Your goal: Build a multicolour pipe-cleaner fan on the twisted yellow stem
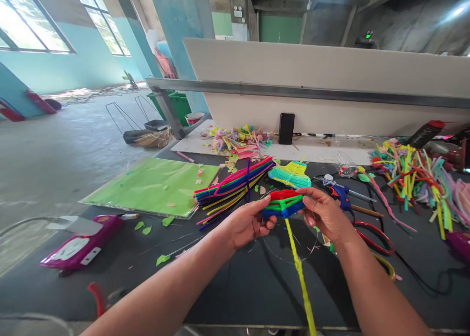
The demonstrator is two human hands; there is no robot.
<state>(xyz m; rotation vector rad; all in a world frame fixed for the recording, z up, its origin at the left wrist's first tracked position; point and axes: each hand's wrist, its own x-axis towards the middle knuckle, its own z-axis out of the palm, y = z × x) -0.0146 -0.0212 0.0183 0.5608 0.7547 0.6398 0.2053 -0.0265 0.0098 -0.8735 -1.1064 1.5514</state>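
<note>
My left hand (247,223) and my right hand (325,213) both pinch a small woven piece of pipe cleaners (283,202), red on top, green in the middle, blue below. A long yellow-green pipe cleaner (299,272) trails from it toward me. Just beyond lies a finished teal and yellow woven piece (291,175). A tied bundle of straight coloured pipe cleaners (233,185) rests left of the held piece.
Green sheets (154,185) lie at left, a magenta device (82,245) nearer the edge. A blue glue gun (341,195), red-handled pliers (374,235) and a heap of pipe cleaners (414,177) are at right. A phone (286,128) leans on the white partition.
</note>
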